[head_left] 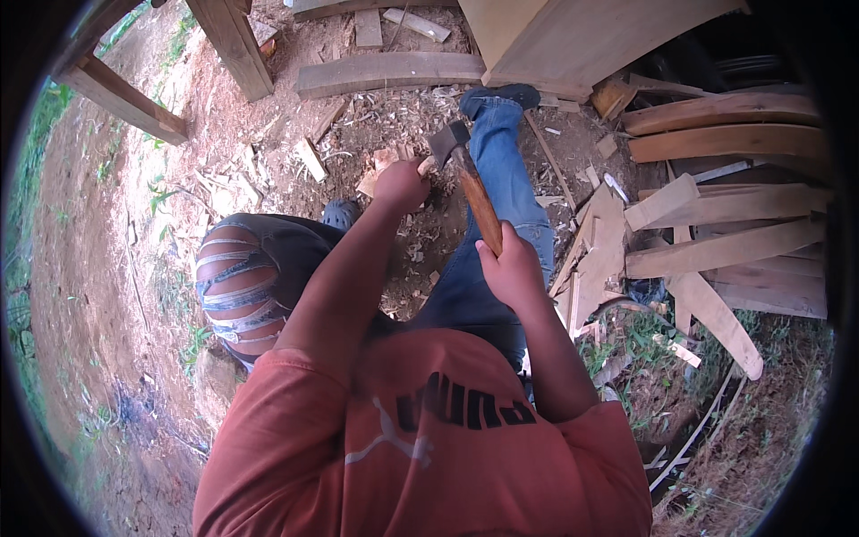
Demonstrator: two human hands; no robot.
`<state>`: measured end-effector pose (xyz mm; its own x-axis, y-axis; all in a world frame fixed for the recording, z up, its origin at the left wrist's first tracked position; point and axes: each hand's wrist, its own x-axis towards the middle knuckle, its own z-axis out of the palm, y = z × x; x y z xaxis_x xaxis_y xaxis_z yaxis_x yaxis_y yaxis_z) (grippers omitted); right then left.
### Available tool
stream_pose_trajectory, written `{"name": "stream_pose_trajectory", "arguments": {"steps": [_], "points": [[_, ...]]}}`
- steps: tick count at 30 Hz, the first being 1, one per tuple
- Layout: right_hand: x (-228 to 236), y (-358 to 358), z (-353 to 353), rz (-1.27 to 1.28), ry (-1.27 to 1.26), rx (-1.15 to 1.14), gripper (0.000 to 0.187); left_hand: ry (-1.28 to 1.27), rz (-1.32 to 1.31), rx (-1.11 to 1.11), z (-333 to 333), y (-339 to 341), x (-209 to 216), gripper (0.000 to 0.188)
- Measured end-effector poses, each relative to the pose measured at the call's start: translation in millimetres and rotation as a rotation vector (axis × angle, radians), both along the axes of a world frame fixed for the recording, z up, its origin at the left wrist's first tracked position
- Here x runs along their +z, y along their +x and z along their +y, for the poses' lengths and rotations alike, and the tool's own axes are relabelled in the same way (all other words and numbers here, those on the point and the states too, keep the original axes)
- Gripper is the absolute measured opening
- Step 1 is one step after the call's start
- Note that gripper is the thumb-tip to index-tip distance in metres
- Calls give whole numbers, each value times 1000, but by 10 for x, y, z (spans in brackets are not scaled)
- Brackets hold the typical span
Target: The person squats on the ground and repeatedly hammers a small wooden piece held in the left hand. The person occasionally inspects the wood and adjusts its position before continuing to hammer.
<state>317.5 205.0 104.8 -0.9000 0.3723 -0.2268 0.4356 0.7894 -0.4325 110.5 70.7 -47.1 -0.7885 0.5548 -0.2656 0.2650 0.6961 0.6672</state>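
Observation:
My right hand [516,267] is closed round the lower end of a hatchet's brown wooden handle. The hatchet [481,199] slants up and to the left, with its dark metal head close to my left hand [402,186]. In that left hand, fingers wrapped round it, is a thin pale piece of wood [428,166]. Its tip pokes out just beside the hatchet head; whether the two touch I cannot tell. Just beyond the left hand, a block of wood [383,159] lies low on the ground, partly covered by the hand.
Wood chips and offcuts [310,159] litter the dirt between and around my legs. A long plank [390,73] lies across the far side. Curved boards [729,141] are stacked at the right, near a large wooden panel [573,45]. Wooden posts [234,54] stand at the far left.

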Motion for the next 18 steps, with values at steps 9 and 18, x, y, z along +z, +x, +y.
{"name": "stream_pose_trajectory", "arguments": {"steps": [9,18], "points": [[115,35,44,-36,-62,-53,36,-16,26,2,17,70,12,47],[75,85,68,-63,-57,-57,42,-9,33,-22,16,55,75,55]]}}
